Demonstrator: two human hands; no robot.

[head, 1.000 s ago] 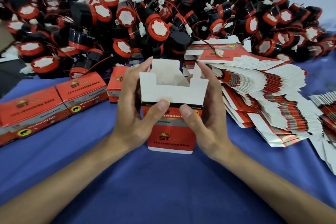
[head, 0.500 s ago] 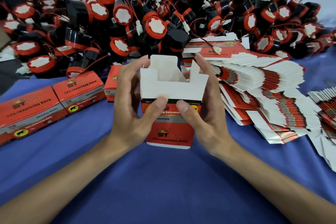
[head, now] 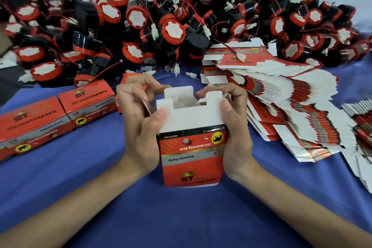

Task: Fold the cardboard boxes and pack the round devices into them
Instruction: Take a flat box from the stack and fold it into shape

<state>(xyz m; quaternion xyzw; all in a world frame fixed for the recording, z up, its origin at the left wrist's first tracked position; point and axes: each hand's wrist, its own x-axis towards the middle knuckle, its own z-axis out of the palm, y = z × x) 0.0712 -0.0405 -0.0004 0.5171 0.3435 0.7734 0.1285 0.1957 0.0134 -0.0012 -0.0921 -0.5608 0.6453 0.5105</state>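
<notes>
Blue cloth (head: 181,217) lies under the box (head: 193,147); fingers (head: 213,89) seemingly cover its flaps.

The left hand (head: 141,133) and right hand (head: 236,133) face each other, fingers curled inward, thumbs raised, forearms converging.

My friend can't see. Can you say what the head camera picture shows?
A left hand and a right hand grip a half-folded red and white cardboard box upright over a blue cloth, its white top flaps open. Behind is a big heap of red and black round devices, with flat boxes stacked at right and finished boxes at left.
</notes>
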